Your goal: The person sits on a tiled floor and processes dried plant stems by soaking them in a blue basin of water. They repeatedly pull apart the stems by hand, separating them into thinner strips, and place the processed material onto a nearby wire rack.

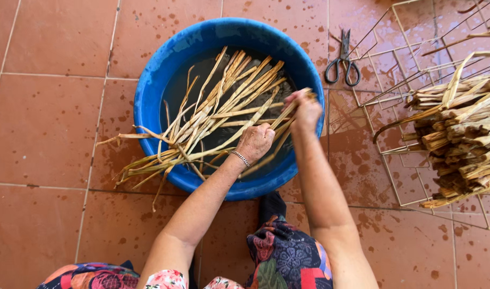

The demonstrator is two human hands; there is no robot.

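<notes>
Both hands' fingers gripping wet straw strips (223,107), blue basin (148,96) of water

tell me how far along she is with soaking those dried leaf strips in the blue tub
Done: a bunch of strips already lies in the water of the blue tub. In hand: the left hand and right hand grip strips over the tub. Left: a dry bundle sits on the wire rack.
</notes>
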